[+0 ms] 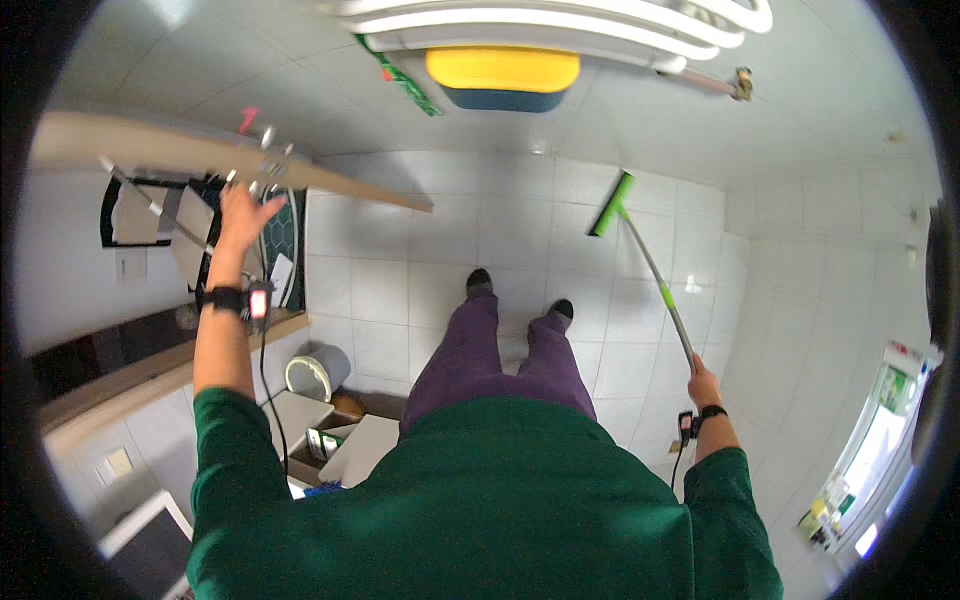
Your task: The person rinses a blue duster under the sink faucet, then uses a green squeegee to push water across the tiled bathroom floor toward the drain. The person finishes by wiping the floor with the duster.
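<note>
My right hand (705, 384) is closed around the metal pole of a green floor squeegee (611, 204). The squeegee's head, with its dark blade, rests over the tiled floor ahead and to the right. At the left, my left hand (244, 217) reaches up to the edge of a wooden door (180, 154), beside its metal lock and handle parts. Thumb and fingers are spread apart there; whether they touch the door is too blurred to tell. Both wrists carry black straps with small cabled devices.
A white radiator (525, 34) hangs on the wall ahead, with a yellow and dark blue container (502, 75) and a green brush-like thing (409, 82) below it. A grey bin (319, 373) and open white drawers or boxes (367, 450) stand at left. A windowsill with bottles (829, 510) is at right.
</note>
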Demonstrator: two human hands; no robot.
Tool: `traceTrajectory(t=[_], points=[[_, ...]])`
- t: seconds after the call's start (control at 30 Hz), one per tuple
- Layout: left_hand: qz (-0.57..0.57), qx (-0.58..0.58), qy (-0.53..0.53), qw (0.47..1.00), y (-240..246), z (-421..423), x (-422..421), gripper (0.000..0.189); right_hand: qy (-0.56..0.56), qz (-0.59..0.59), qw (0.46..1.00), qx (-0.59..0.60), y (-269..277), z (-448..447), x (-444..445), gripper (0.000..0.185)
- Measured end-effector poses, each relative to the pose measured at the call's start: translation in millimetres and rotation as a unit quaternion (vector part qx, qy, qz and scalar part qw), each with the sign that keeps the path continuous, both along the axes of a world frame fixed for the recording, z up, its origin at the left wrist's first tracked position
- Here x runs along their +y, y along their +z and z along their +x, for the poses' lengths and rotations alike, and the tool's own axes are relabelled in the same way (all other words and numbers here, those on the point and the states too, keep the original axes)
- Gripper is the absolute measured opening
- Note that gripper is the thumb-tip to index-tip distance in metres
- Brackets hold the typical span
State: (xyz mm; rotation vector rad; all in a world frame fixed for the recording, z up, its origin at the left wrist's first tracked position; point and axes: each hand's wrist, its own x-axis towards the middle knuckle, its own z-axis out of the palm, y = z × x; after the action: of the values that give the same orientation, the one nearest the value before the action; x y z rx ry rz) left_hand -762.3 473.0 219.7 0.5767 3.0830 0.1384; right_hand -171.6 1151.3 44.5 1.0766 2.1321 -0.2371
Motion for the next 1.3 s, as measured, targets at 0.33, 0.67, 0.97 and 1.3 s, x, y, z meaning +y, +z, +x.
traceTrajectory(t=[0.33, 0.67, 0.97, 1.3], points=[[-0.111, -0.066, 0.047, 0.991, 6.8, -113.2, 78.5, 0.044, -0.101, -0.049, 0.993, 0.033, 16.9, -32.8, -21.6, 0.04], [-0.058, -0.068, 0.098, 0.991, 9.3, -142.6, 101.9, 0.037, -0.067, -0.052, 0.995, 0.05, 37.3, -78.7, -58.9, 0.044], [-0.006, -0.048, 0.077, 0.996, -0.8, -160.6, 103.8, 0.029, 0.053, -0.018, 0.997, 0.046, 39.9, -118.3, -60.5, 0.041], [0.01, -0.071, 0.001, 0.997, -3.0, -165.2, 90.7, 0.03, 0.132, 0.023, 0.991, -0.008, 89.4, -179.2, -114.8, 0.034]])
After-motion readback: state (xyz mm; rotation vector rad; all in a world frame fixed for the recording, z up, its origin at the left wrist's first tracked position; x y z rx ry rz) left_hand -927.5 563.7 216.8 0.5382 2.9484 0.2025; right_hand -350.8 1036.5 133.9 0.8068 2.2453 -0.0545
